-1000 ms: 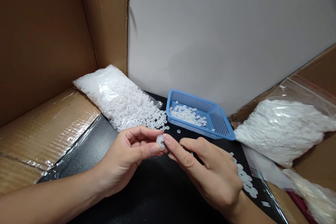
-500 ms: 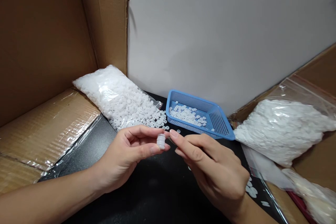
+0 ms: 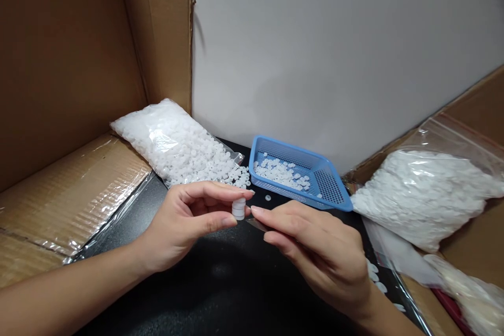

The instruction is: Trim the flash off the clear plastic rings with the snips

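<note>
My left hand [image 3: 200, 210] pinches a short upright stack of small white plastic rings [image 3: 238, 209] between thumb and fingertips. Just to its right, my right hand [image 3: 318, 247] is closed in a pinch on a thin greyish piece [image 3: 256, 224], whose kind I cannot make out. The tips of the right thumb and forefinger are close beside the stack. Behind the left hand lies a clear bag [image 3: 169, 142] full of similar white rings, some spilling from its open end.
A blue perforated basket [image 3: 334, 184] holding loose white pieces stands behind the hands. At right rests a zip bag [image 3: 429, 189] of white pieces, with flat white discs [image 3: 372, 271] near my right wrist. Cardboard [image 3: 74, 189] borders the black tabletop [image 3: 205, 278].
The stack has tipped slightly and shifted a little left in my left hand. My right fingers have lowered slightly, and the thin greyish piece shows more clearly.
</note>
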### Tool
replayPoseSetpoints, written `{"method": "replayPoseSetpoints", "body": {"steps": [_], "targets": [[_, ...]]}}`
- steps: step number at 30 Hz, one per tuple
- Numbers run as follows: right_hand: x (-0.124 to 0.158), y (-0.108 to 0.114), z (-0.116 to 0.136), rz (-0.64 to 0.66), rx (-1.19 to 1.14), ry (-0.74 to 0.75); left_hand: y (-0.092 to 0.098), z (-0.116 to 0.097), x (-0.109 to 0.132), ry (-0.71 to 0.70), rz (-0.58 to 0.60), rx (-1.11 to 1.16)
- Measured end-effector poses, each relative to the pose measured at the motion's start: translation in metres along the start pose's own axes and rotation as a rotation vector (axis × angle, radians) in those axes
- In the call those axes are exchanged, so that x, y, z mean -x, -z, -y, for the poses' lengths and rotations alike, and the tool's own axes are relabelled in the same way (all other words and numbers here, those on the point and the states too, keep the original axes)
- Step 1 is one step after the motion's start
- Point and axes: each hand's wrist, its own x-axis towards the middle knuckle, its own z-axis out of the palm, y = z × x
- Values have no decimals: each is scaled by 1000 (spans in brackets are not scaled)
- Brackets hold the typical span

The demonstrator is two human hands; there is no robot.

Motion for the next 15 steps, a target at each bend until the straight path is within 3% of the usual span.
{"method": "replayPoseSetpoints", "body": {"steps": [15], "targets": [[-3, 5, 6, 64, 212, 61, 2, -2, -1, -22, 45, -155]]}}
